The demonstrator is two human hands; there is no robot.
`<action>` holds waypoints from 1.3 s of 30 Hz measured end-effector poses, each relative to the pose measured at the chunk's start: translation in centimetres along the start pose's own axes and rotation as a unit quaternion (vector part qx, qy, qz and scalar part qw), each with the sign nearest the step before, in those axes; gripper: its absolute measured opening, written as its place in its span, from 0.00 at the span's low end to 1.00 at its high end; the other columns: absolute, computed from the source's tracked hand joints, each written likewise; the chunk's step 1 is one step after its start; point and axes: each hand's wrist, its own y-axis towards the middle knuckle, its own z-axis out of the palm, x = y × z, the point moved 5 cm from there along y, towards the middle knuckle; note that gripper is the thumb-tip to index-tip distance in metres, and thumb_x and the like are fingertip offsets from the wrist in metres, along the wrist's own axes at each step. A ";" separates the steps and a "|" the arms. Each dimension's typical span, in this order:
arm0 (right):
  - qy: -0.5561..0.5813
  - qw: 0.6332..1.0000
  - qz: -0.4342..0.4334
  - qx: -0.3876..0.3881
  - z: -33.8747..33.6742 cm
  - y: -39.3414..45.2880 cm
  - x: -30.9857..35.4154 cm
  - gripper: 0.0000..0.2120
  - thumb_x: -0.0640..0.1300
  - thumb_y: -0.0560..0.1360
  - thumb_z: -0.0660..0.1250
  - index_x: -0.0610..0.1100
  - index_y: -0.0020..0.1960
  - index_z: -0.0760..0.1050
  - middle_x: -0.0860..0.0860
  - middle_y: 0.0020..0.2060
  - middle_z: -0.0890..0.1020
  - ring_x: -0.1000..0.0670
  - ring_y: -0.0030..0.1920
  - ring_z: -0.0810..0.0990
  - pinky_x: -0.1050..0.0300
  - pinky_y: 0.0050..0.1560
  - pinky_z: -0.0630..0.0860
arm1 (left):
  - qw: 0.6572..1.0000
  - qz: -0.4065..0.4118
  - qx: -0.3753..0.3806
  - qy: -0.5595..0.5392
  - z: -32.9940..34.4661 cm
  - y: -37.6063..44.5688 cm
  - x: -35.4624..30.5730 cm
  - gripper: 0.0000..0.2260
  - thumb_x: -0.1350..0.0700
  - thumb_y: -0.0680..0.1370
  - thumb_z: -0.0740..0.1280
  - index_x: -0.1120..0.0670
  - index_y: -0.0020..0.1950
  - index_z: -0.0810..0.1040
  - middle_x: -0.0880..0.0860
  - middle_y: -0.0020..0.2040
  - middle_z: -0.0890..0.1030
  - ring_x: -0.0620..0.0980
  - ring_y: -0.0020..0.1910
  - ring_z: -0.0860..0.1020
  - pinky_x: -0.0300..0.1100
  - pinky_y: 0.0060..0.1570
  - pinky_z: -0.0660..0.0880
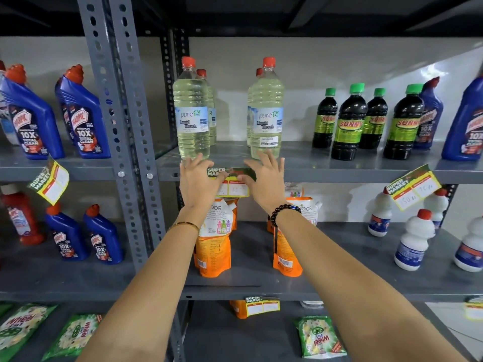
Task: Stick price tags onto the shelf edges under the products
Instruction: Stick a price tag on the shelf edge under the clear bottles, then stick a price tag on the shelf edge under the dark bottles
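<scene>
Grey shelf (pixel 339 167): bleach bottles (pixel 192 118), Sunny bottles (pixel 349 124).

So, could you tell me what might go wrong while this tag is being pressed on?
1. The price tag is pressed only along its top strip by the left hand and right hand; it could end up crooked, like the tilted tag further right.
2. Fingertips reach over the shelf edge right beside the bleach bottles; a nudge might tip one.
</scene>
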 end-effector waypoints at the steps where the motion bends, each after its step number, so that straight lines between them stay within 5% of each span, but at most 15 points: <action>1: -0.010 1.000 -0.011 -0.006 -0.6 -0.6 -0.7 0.20 0.48 0.75 0.64 0.46 0.65 0.69 0.43 0.72 0.63 0.41 0.75 0.51 0.38 0.74 0.41 | 1.000 0.020 -0.007 0.008 0.3 -0.5 -0.6 0.19 0.48 0.71 0.71 0.57 0.58 0.77 0.59 0.69 0.71 0.59 0.72 0.61 0.54 0.72 0.54; 10: -0.126 0.990 0.019 -0.057 -11.5 -6.4 -13.9 0.19 0.41 0.77 0.61 0.43 0.67 0.67 0.41 0.73 0.61 0.41 0.75 0.52 0.39 0.75 0.45 | 0.988 0.136 0.042 -0.062 9.6 -8.4 -14.1 0.18 0.52 0.74 0.68 0.59 0.61 0.75 0.60 0.71 0.67 0.59 0.73 0.60 0.51 0.73 0.53; 16: -0.185 0.979 0.057 -0.068 -19.4 -7.3 -24.9 0.17 0.40 0.77 0.60 0.42 0.66 0.69 0.40 0.73 0.61 0.40 0.75 0.53 0.39 0.74 0.44 | 0.982 0.140 0.086 -0.092 17.8 -12.4 -23.3 0.17 0.52 0.74 0.68 0.61 0.58 0.77 0.58 0.74 0.62 0.57 0.75 0.55 0.45 0.73 0.45; 21: -0.197 0.979 0.031 -0.040 -22.9 -6.2 -31.0 0.19 0.41 0.77 0.61 0.45 0.67 0.67 0.42 0.74 0.59 0.40 0.75 0.50 0.38 0.75 0.44 | 0.987 0.128 0.081 -0.059 22.1 -13.0 -27.7 0.17 0.51 0.73 0.69 0.58 0.58 0.78 0.58 0.75 0.60 0.58 0.75 0.54 0.52 0.73 0.50; 26: -0.193 0.981 -0.017 0.019 -22.9 -4.6 -32.5 0.19 0.42 0.77 0.61 0.49 0.67 0.67 0.42 0.74 0.57 0.40 0.75 0.49 0.38 0.74 0.43 | 0.995 0.080 0.051 -0.031 23.5 -12.8 -29.2 0.16 0.50 0.73 0.70 0.60 0.54 0.79 0.60 0.75 0.57 0.58 0.75 0.54 0.50 0.73 0.49; 31: -0.142 0.988 -0.063 0.000 -22.9 -3.8 -32.2 0.20 0.44 0.75 0.64 0.48 0.66 0.68 0.42 0.73 0.60 0.40 0.75 0.51 0.39 0.74 0.44 | 0.998 0.051 0.021 -0.038 23.4 -12.7 -29.4 0.14 0.55 0.71 0.72 0.62 0.52 0.78 0.61 0.74 0.59 0.58 0.74 0.57 0.51 0.73 0.50; 39: -0.129 0.987 -0.093 -0.010 -23.0 -3.1 -31.7 0.09 0.40 0.76 0.63 0.42 0.50 0.81 0.43 0.68 0.70 0.41 0.73 0.58 0.41 0.74 0.46 | 0.998 0.068 0.009 -0.010 23.1 -12.3 -29.6 0.05 0.60 0.73 0.68 0.61 0.46 0.80 0.63 0.71 0.66 0.62 0.72 0.60 0.54 0.73 0.53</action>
